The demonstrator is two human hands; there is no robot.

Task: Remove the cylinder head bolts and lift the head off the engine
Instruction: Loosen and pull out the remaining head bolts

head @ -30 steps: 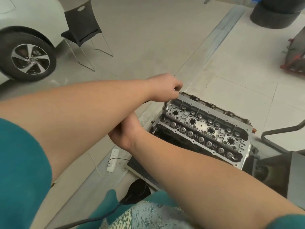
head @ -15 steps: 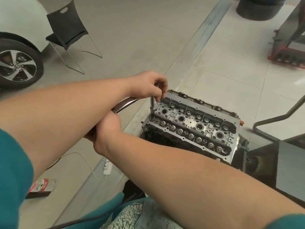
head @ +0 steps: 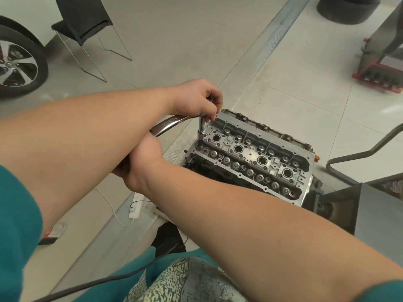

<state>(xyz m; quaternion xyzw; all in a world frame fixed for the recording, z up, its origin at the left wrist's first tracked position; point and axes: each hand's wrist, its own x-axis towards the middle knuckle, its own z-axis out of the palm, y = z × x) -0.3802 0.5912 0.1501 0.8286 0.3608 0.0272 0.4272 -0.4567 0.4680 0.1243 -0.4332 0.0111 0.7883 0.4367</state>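
The cylinder head [head: 250, 155] is sitting on the engine, its open top with four round plug wells and two rows of valve springs facing up. A chrome ratchet wrench [head: 168, 125] is standing over the head's far left corner, its extension bar [head: 201, 125] running straight down into a socket seated there. The left hand [head: 196, 99] is curling over the wrench's head, fingertips pinching around the top of the extension. The right hand [head: 139, 164] is wrapping tightly around the lower end of the wrench handle, beneath the left forearm, the two arms crossing. On the floor beyond are sitting a white power strip [head: 135, 207] with its cable, a black chair [head: 87, 20], a car wheel [head: 17, 64] at the left edge and a stack of tyres [head: 351, 9] at the top right.
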